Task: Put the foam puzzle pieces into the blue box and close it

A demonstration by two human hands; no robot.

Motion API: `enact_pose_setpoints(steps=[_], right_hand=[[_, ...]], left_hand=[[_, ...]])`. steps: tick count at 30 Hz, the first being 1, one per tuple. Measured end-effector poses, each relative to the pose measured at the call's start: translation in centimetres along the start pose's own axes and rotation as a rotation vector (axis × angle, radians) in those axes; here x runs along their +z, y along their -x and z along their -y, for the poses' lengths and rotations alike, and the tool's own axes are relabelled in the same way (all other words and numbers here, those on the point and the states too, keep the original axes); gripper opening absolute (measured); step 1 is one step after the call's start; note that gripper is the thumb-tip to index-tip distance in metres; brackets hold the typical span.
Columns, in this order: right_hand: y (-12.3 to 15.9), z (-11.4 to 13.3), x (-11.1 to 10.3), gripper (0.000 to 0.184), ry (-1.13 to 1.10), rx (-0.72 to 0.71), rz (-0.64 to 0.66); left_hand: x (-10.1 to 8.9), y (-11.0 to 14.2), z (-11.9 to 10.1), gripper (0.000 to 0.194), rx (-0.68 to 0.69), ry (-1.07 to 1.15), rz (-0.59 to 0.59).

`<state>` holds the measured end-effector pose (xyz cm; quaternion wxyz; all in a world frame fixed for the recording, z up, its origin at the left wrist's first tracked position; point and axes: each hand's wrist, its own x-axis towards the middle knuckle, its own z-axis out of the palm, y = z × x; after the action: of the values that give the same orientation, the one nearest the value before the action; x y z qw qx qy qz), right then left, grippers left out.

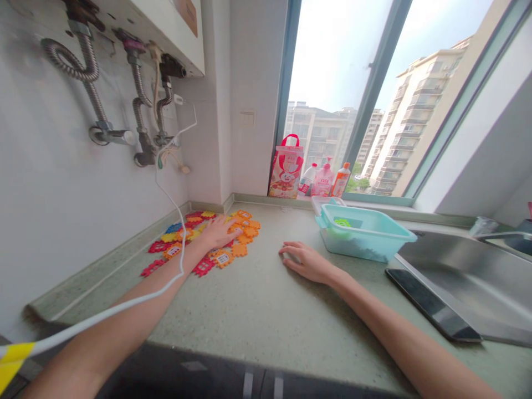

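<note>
Coloured interlocking pieces (239,250) are heaped on the counter (249,310) beneath the left hand (218,231); whether any is gripped cannot be told. The right hand (306,263) is relaxed, nothing seen held. Pieces could be scattered were the white cable (83,327) snagged by the left forearm. Room is afforded between pile and blue bin (353,246), short of the front edge (233,359).
</note>
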<state>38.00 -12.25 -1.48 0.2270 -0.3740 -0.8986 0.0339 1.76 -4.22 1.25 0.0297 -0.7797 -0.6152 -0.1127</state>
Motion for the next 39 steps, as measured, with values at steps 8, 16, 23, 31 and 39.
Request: enact_pose_setpoints(steps=[8, 16, 23, 31, 39], right_hand=[[0.0, 0.4, -0.4, 0.033, -0.013, 0.022, 0.028], [-0.1, 0.8, -0.9, 0.034, -0.024, 0.017, 0.065], [-0.1, 0.9, -0.9, 0.034, -0.036, 0.019, 0.069], [-0.1, 0.7, -0.8, 0.034, -0.027, 0.005, 0.046], [-0.1, 0.6, -0.5, 0.034, -0.026, 0.018, 0.058]], left_hand=[[-5.7, 0.7, -1.1, 0.044, 0.027, -0.107, -0.038], [-7.3, 3.0, -2.4, 0.033, 0.033, 0.312, 0.687], [-5.3, 2.7, -3.7, 0.04, 0.156, 0.409, 0.765], [-2.5, 3.3, -7.2, 0.028, 0.407, 0.299, 0.343], [-1.6, 5.3, -9.9, 0.02, 0.571, 0.415, 0.233]])
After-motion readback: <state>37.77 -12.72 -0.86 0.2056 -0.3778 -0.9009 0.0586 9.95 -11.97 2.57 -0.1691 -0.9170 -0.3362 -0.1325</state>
